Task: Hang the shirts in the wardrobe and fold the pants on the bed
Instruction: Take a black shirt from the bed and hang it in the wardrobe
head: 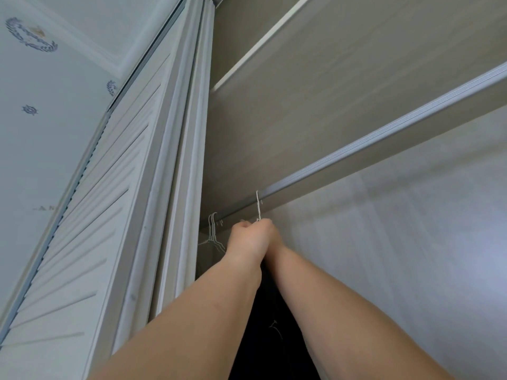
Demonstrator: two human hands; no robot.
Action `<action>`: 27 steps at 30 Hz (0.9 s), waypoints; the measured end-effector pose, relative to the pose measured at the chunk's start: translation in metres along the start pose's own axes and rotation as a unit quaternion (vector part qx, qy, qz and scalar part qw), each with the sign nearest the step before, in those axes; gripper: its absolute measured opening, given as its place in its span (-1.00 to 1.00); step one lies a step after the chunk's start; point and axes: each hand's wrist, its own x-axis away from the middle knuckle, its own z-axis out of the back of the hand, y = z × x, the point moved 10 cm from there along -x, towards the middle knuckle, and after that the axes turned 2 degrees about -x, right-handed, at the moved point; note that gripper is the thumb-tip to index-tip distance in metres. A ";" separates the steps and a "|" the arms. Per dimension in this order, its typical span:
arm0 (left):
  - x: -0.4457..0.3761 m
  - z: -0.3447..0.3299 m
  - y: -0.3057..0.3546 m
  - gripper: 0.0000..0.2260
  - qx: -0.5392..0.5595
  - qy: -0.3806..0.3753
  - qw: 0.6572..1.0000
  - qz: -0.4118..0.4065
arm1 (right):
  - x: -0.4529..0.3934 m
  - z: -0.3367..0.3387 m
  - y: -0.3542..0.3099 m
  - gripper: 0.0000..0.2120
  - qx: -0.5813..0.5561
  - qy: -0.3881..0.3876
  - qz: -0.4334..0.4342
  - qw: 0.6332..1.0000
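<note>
Upward view inside a wardrobe [356, 111]. Above and right of the grip, a ribbed metal rail [384, 138] runs diagonally beneath a beige shelf [274, 39]. Left of the grip stands a white louvred door [90, 215]. Farther left, pale wallpaper [41, 138] bears blue emblems, edged with white cornice [90, 45]. Soft, even daylight.

The left hand [247, 239] covers most of the right hand [270, 234] and the hanger [258, 205] below its hook. The dark garment [271, 325] runs off the bottom edge.
</note>
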 end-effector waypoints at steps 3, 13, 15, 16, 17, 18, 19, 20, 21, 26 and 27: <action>-0.006 0.002 -0.003 -0.40 -0.025 0.005 1.000 -0.018 | 0.005 0.010 -0.012 -0.65 0.026 0.012 0.048 0.998; 0.055 -0.003 -0.002 -0.60 -0.126 -0.048 0.988 -0.070 | 0.121 0.088 -0.057 -0.76 0.046 0.019 0.124 0.991; 0.079 -0.001 -0.009 -0.73 -0.143 -0.057 0.987 -0.051 | 0.151 0.100 -0.061 -0.83 0.043 0.010 0.125 0.991; 0.092 0.002 -0.011 -0.81 -0.148 -0.056 0.987 -0.039 | 0.164 0.104 -0.060 -0.84 0.040 0.002 0.121 0.992; 0.109 0.005 -0.013 -0.79 -0.144 -0.056 0.988 -0.025 | 0.178 0.107 -0.060 -0.83 0.038 -0.007 0.115 0.993; 0.119 0.010 -0.017 -0.64 -0.136 -0.059 0.989 -0.015 | 0.192 0.108 -0.061 -0.82 0.036 -0.015 0.109 0.993; 0.133 0.015 -0.021 -0.51 -0.128 -0.056 0.990 0.001 | 0.205 0.109 -0.062 -0.82 0.034 -0.027 0.103 0.994; 0.151 0.023 -0.025 -0.44 -0.128 -0.050 0.990 0.018 | 0.220 0.108 -0.063 -0.82 0.028 -0.042 0.094 0.994; 0.167 0.029 -0.025 -0.43 -0.124 -0.044 0.991 0.027 | 0.233 0.107 -0.064 -0.82 0.023 -0.055 0.086 0.994; 0.250 0.071 -0.011 -0.47 -0.144 0.011 0.987 0.073 | 0.300 0.080 -0.077 -0.81 -0.017 -0.114 0.058 0.992; 0.268 0.083 -0.003 -0.47 -0.158 0.030 0.984 0.078 | 0.316 0.070 -0.082 -0.80 -0.026 -0.131 0.055 0.989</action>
